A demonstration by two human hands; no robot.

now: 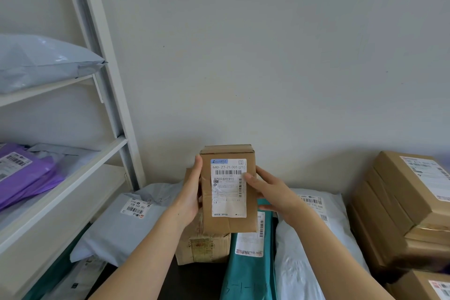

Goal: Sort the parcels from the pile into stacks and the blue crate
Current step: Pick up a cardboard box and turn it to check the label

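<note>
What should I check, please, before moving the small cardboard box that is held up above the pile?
1. Grip: left hand and right hand hold the small cardboard box by its sides: ok.
2. Label faces the camera, top code readable: ok.
3. Box lifted off the teal mailer below: ok.
4. Top flaps closed: ok.
5. Where the blue crate is: not in view, cannot tell.
</note>
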